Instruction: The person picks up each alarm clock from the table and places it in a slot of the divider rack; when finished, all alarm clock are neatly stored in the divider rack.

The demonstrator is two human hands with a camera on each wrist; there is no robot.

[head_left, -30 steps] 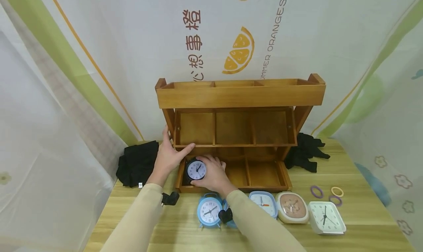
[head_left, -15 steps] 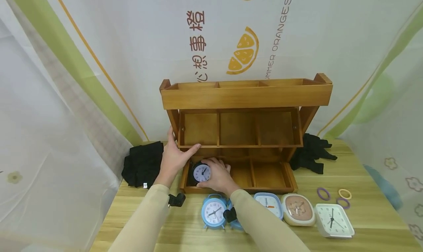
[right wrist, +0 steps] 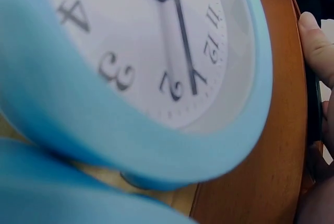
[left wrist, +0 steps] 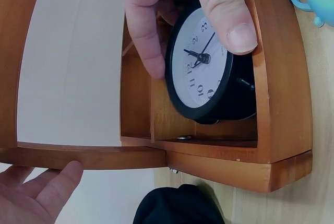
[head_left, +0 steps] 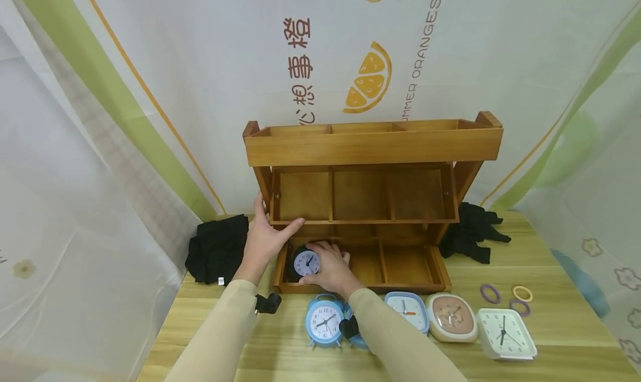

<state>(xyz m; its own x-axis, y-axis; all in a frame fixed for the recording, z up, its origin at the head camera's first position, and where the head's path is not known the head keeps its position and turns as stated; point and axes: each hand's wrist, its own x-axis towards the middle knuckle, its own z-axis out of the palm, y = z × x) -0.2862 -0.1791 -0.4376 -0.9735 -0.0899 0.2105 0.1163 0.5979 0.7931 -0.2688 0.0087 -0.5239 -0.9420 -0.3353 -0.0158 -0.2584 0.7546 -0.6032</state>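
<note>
A wooden shelf rack (head_left: 373, 148) with stacked, divided trays stands at the back of the table. My right hand (head_left: 331, 269) holds a round black alarm clock (head_left: 305, 263) with a white dial, which sits in the left compartment of the bottom tray. In the left wrist view, the right thumb lies over the front of the black clock's rim (left wrist: 175, 96) and the other fingers are behind. My left hand (head_left: 262, 240) touches the rack's left side, thumb stretched along the middle tray's corner. The left fingers (left wrist: 60, 185) meet the wooden upright from below in that view.
Along the rack's front stand a blue twin-bell clock (head_left: 324, 322), another blue clock partly under my right forearm, a blue square clock (head_left: 408, 311), a beige clock (head_left: 453, 318) and a white square clock (head_left: 508, 334). Black cloths (head_left: 217, 248) flank the rack. Rings (head_left: 490, 294) lie right.
The head view has shifted a little, so everything sits slightly further right than one second ago. Both hands and the black clock keep nearly the same places at the rack.
</note>
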